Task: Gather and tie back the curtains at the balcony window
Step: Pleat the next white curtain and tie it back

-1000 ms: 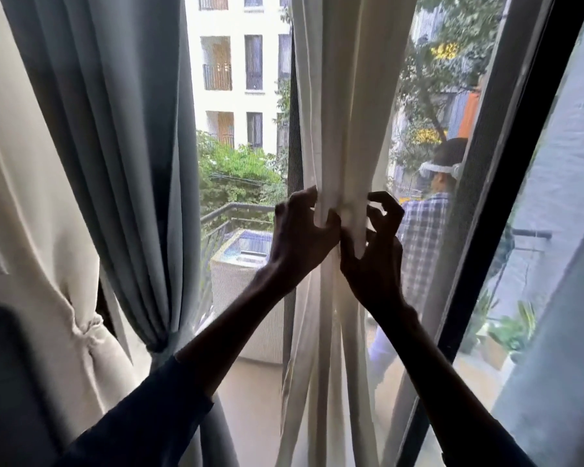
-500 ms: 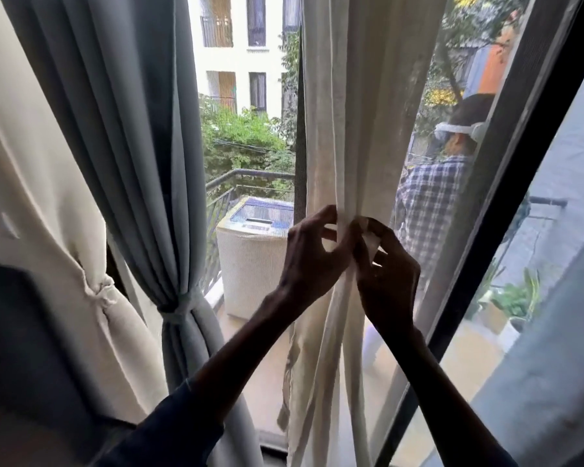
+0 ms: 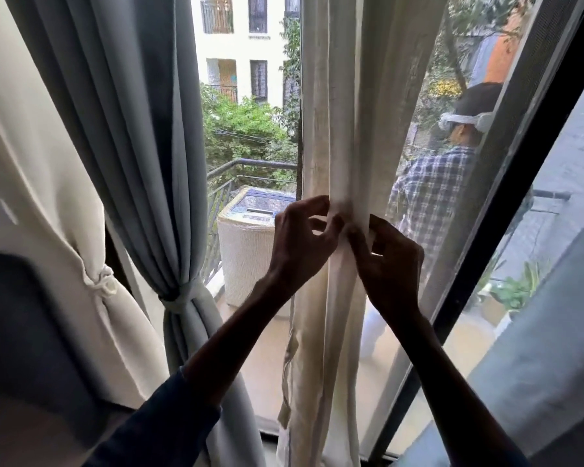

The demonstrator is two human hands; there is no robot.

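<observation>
The fingers of the left hand curl in from the left and pinch a narrow cream tie strip at the gathered waist of the cream curtain, thumb and forefinger pressed on the cloth. The right hand meets it from the other side, its fingers bent and pinching the same strip, so both hands touch the curtain at one spot. The cream curtain hangs bunched into a column in the middle of the window, with its loose folds falling below the hands to the sill. To the left of it, across a gap of bare glass, a grey curtain is already cinched by a tie, and farther left a pale curtain is gathered with a knot. Right of the cream curtain runs the dark window frame. Through the glass beside it stands a person in a checked shirt on the balcony, and left of the cream curtain sits a washing machine by the railing.
</observation>
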